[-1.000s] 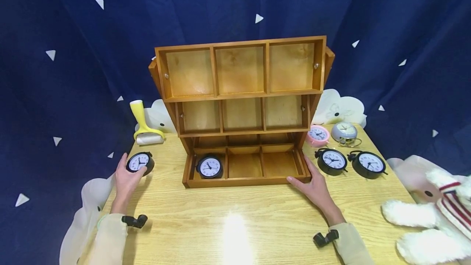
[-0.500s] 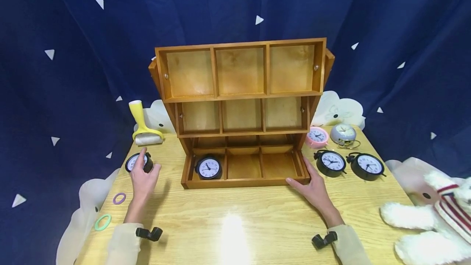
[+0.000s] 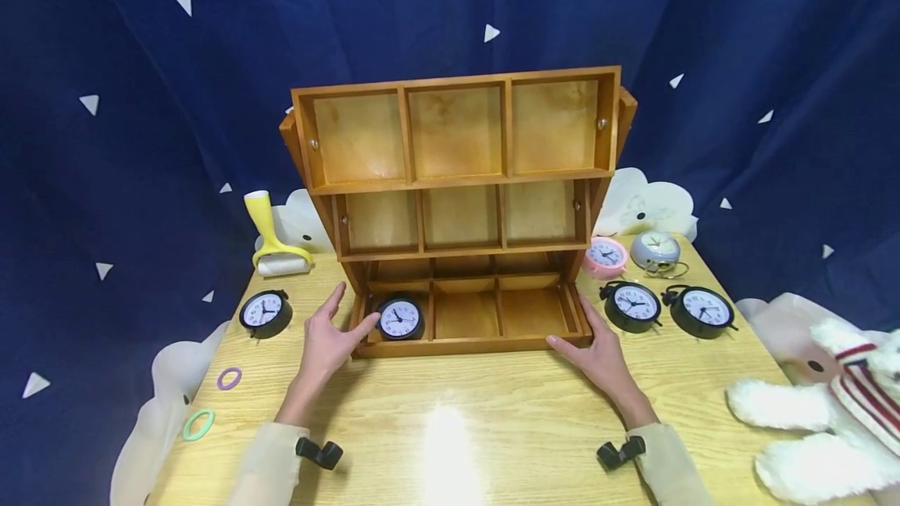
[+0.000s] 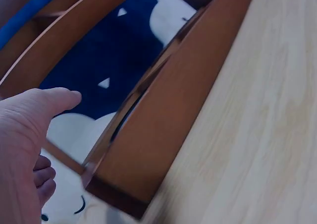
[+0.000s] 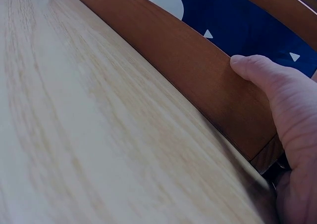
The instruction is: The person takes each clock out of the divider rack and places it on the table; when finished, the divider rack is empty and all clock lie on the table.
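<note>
A tiered wooden storage box (image 3: 460, 347) stands on the table, its upper trays raised on side arms. In its lowest tray, the left compartment holds a black alarm clock (image 3: 399, 319). My left hand (image 3: 327, 342) is at the tray's left front corner, thumb and fingers spread. Its thumb tip overlaps the clock's left edge in the head view; contact cannot be told. In the left wrist view this hand (image 4: 22, 130) shows beside the box's end. My right hand (image 3: 599, 354) grips the right front corner, thumb on the front board (image 5: 218, 80) and fingers along the side.
Another black clock (image 3: 266, 313) and a yellow lint roller (image 3: 270, 236) are at left, with purple (image 3: 229, 379) and green (image 3: 199, 425) rings. Right of the box are a pink clock (image 3: 606, 257), a grey clock (image 3: 655, 250), two black clocks (image 3: 632, 306) and a white plush toy (image 3: 808, 428).
My left hand has let go of the black clock at the left and moved right to the box's left corner. The rings came into view. My right hand has stayed put.
</note>
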`<state>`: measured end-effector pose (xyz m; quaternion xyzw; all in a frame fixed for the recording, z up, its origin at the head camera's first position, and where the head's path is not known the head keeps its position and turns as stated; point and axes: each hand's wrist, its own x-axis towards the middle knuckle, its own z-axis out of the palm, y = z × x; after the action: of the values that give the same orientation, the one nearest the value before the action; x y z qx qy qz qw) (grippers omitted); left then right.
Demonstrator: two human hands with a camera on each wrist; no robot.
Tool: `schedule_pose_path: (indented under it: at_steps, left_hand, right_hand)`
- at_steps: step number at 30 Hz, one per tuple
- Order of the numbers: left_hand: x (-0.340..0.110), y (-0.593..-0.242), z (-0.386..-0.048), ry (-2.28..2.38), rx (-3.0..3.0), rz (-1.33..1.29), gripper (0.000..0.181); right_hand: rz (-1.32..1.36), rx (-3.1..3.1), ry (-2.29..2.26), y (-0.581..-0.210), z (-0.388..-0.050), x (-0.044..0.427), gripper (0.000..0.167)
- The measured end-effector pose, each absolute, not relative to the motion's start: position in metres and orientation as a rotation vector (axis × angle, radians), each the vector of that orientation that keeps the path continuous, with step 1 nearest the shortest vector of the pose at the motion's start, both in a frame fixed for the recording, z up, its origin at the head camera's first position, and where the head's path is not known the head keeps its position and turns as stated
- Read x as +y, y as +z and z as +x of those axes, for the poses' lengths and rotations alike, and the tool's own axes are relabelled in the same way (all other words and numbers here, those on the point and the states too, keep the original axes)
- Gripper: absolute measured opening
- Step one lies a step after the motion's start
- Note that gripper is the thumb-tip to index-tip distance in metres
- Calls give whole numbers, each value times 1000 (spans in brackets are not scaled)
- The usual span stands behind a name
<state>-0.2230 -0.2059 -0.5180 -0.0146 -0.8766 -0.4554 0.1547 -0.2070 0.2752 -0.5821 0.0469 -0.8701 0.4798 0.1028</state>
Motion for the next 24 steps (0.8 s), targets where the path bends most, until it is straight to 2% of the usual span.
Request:
schedule_pose_path:
  at_steps: [11, 24]
  left_hand:
    - [-186, -517, -224, -1211, -2576, -156, 95]
    - [-175, -520, -225, -1242, -2706, -118, 93]
  right_hand:
    - [144, -2554, 1438, -582, -206, 276, 104]
    - [160, -2536, 1459, -583, -208, 275, 105]
